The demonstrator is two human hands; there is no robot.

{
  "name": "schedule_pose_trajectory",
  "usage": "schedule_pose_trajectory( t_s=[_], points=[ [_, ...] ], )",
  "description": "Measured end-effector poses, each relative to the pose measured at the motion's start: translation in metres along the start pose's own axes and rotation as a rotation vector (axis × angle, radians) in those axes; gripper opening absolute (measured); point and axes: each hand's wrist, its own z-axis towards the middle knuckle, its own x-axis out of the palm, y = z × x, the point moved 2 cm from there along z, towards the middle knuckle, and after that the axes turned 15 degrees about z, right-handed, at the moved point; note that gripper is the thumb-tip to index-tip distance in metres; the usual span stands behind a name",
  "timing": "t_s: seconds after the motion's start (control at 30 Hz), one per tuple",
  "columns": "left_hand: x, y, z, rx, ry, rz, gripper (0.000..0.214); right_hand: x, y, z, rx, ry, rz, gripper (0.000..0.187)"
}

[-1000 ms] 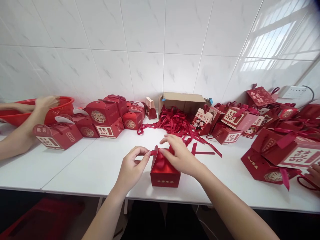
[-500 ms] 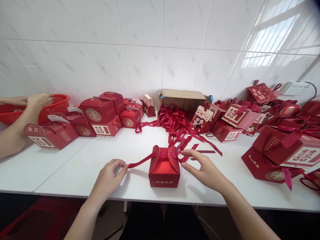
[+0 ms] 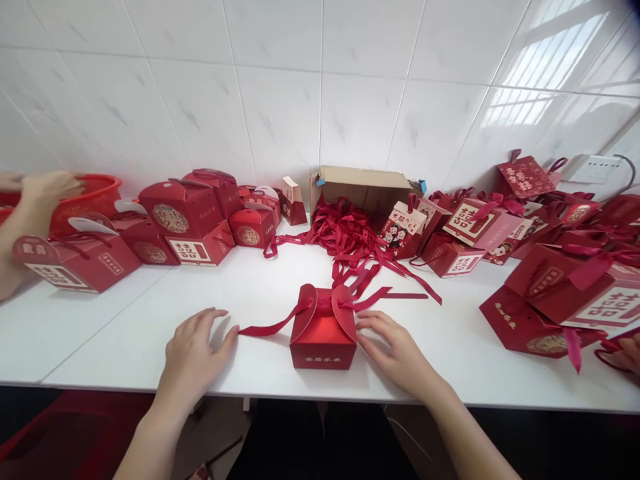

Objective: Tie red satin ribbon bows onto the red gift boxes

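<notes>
In the head view, a red gift box (image 3: 323, 355) with gold lettering stands upright on the white table (image 3: 240, 283), at the lower centre of the frame; its rounded flaps are folded up at either side, and a red ribbon (image 3: 270, 329) passes through them, one end trailing left over the table, the other reaching out to the right; the left hand (image 3: 194, 353), at lower left of centre, has its thumb and fingers spread apart, with the thumb tip at the ribbon's left end, though whether the two touch I cannot tell; the right hand (image 3: 400, 353), at lower right of centre, has its thumb and forefinger apart, the tips at the box's right side, contact again unclear.

Behind, at mid-frame, a heap of ribbons (image 3: 345, 230) spills from a cardboard carton (image 3: 365, 177) lying open towards the table; stacked red boxes (image 3: 175, 208) stand at left, and more decorated boxes (image 3: 540, 280) crowd the right; at the left edge a co-worker's arm (image 3: 30, 213) reaches to a red basin (image 3: 90, 200); another person's hand (image 3: 630, 353), partly cut off, shows at the right edge.
</notes>
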Motion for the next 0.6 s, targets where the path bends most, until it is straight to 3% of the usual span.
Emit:
schedule_pose_trajectory(
  t_s=[0.17, 0.6],
  points=[
    [0.005, -0.004, -0.002, 0.067, 0.049, 0.080, 0.046, 0.009, -0.016, -0.008, 0.005, 0.089, -0.202, 0.038],
    [0.003, -0.004, -0.005, 0.080, 0.099, 0.061, 0.043, 0.011, -0.011, -0.011, -0.019, 0.180, -0.402, 0.039]
  ],
)
